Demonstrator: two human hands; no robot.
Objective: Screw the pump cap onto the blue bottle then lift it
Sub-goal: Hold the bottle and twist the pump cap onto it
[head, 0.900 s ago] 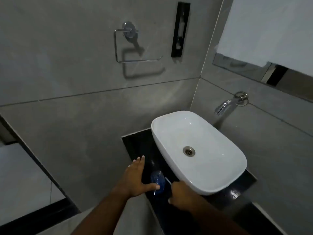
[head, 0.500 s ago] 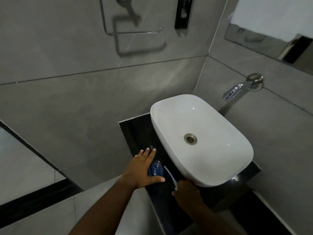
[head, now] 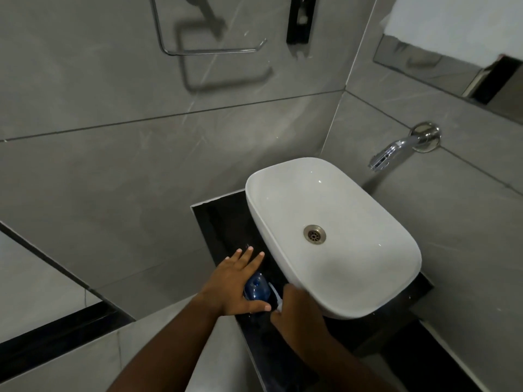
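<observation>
My left hand [head: 235, 284] lies against the small translucent blue plastic bottle [head: 257, 290], which stands on the glossy black stone table [head: 226, 227] at its near left edge, just beside the white oval ceramic basin [head: 334, 236]. On that hand the grip is wide: fingers spread flat and pointing toward the far wall, thumb stretched out along the near side of the bottle, so the hand cups the bottle from the left without closing round it. The bottle's mouth faces up and bare.

My right hand [head: 297, 312] sits just to the right of the bottle, at the basin's near rim. Its grip is narrow, fingers curled in around the white plastic pump cap [head: 276, 295], whose thin white tube slants up toward the bottle. How much of the cap lies inside the fist I cannot tell.

A chrome tap [head: 402, 148] juts from the grey tiled wall past the far right of the basin.
</observation>
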